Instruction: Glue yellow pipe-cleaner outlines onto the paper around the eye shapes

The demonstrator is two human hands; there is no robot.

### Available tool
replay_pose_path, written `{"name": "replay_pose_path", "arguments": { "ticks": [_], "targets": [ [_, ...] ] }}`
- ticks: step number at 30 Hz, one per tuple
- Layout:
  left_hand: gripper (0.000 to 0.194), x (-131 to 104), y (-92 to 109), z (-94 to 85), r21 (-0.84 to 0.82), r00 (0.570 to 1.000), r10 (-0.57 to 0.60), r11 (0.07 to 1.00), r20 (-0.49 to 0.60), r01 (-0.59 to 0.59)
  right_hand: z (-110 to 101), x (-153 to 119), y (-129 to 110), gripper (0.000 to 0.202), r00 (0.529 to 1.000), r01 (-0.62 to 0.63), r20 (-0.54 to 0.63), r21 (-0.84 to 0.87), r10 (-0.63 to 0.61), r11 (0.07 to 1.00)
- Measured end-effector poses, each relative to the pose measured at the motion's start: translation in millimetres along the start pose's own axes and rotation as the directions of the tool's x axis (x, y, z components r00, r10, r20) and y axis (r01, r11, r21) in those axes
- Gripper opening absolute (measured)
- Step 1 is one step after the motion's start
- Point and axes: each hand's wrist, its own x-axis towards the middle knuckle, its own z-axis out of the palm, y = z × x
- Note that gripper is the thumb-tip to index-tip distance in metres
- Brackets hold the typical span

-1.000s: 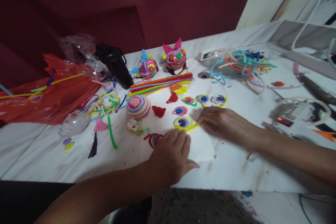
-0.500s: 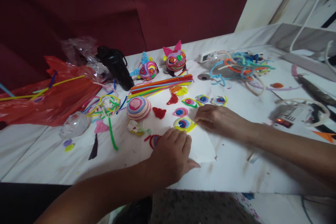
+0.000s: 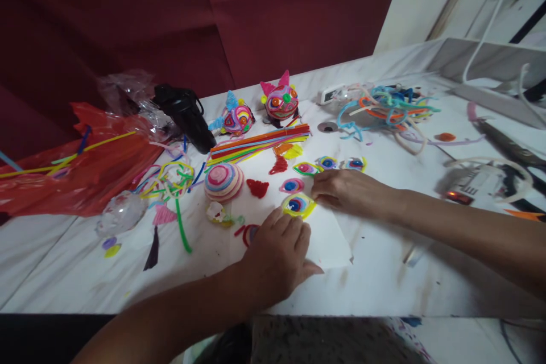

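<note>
A pipe-cleaner eye (image 3: 297, 205) with a yellow rim and blue centre lies on a white paper sheet (image 3: 330, 242). My left hand (image 3: 279, 256) rests on the paper at the eye's lower left, fingers bent over and thumb stretched apart. It partly covers a red-rimmed spiral piece (image 3: 248, 234). At the eye's right tip, my right hand (image 3: 336, 187) has its fingers pressed together; their tips are hidden, but they seem to pinch the rim. Above lie a pink-rimmed eye (image 3: 291, 185), a green-rimmed eye (image 3: 306, 169) and two more eyes, the farther one a yellow-and-white eye (image 3: 355, 164).
A striped dome (image 3: 224, 182) and red piece (image 3: 257, 188) lie left. Behind are pipe cleaners (image 3: 260, 143), two animal heads, one a pink-eared head (image 3: 280, 100), and a black glue gun (image 3: 185, 116). Tangled pipe cleaners (image 3: 390, 105) and a white device (image 3: 473, 185) lie right.
The view has shifted slightly. Both hands keep almost the same place around the yellow-rimmed eye; nothing has plainly been taken up or let go.
</note>
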Motion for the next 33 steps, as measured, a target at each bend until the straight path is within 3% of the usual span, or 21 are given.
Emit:
{"name": "replay_pose_path", "arguments": {
  "ticks": [8,13,17,23,29,33],
  "targets": [
    [0.054,0,-3,1.4,0.01,1.0,0.016,1.0,-0.017,-0.016,-12,13,-6,0.02,0.982,-0.06,0.178,-0.021,0.063,0.998],
    [0.031,4,-11,-3.2,-0.103,0.999,-0.001,0.995,0.045,0.005,-14,17,-7,0.021,0.962,-0.07,0.26,-0.046,0.08,0.996],
    [0.023,13,-27,-7.7,-0.18,0.998,-0.04,0.982,0.054,0.049,-12,17,-3,0.02,0.96,-0.061,0.27,-0.043,0.071,0.997],
    [0.045,29,-47,-9.0,-0.2,0.955,-0.195,0.95,0.223,0.241,-12,16,-2,0.019,0.966,-0.059,0.252,-0.02,0.062,0.998],
    [0.04,46,-49,-16.5,-0.113,0.89,-0.238,0.946,0.389,0.303,-8,13,2,0.019,0.973,-0.06,0.223,0.001,0.059,0.998],
    [0.035,51,-51,-15.6,-0.113,0.888,-0.216,0.952,0.407,0.284,-5,10,5,0.019,0.98,-0.035,0.198,0.019,0.03,0.999]
  ]
}}
